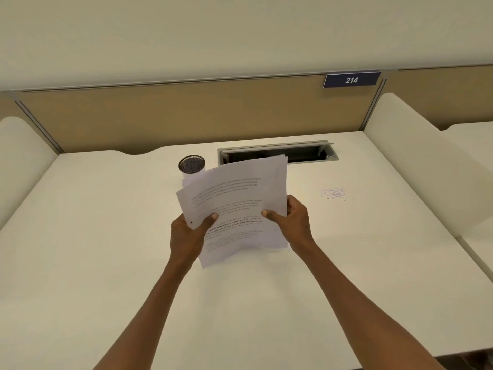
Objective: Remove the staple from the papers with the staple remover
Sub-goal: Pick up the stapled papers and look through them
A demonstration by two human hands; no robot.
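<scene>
A stack of white printed papers (234, 198) is held up above the middle of the desk, tilted, with the sheets fanned slightly at the top left. My left hand (190, 232) grips the stack's left edge, thumb on the front page. My right hand (289, 218) grips the right edge, thumb on the front as well. A small dark mark (191, 222) sits on the page near my left thumb. No staple remover shows in view. I cannot make out a staple on the papers.
A mesh pen cup (191, 164) stands behind the papers at the desk's back. An open cable tray (306, 152) is set into the white desk (106, 236). A scatter of small metal bits (333, 194) lies to the right. Cream dividers flank both sides.
</scene>
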